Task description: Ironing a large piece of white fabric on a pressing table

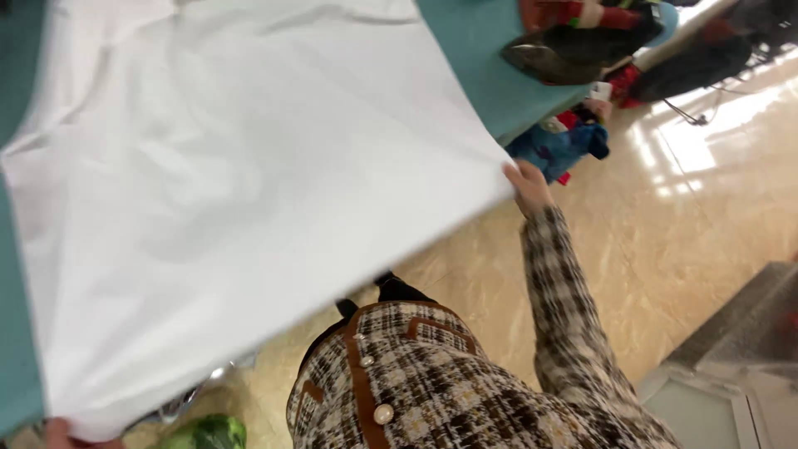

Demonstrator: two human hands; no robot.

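White cloth [233, 183] was gripped at 2 corners by the right hand [527, 185] and left hand [60, 434]; half was spread over the teal bench [482, 58].

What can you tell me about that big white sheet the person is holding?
The white sheet looks like plain, smooth fabric, softly creased and without any pattern. It is spread wide over a teal table, its near edge lifted off and hanging above the floor. The right hand grips one near corner; the left hand, barely in view at the bottom edge, holds the other.

Checked tweed jacket [449, 382] (cream, brown, black), brown trim, pearl-like buttons [383, 413]
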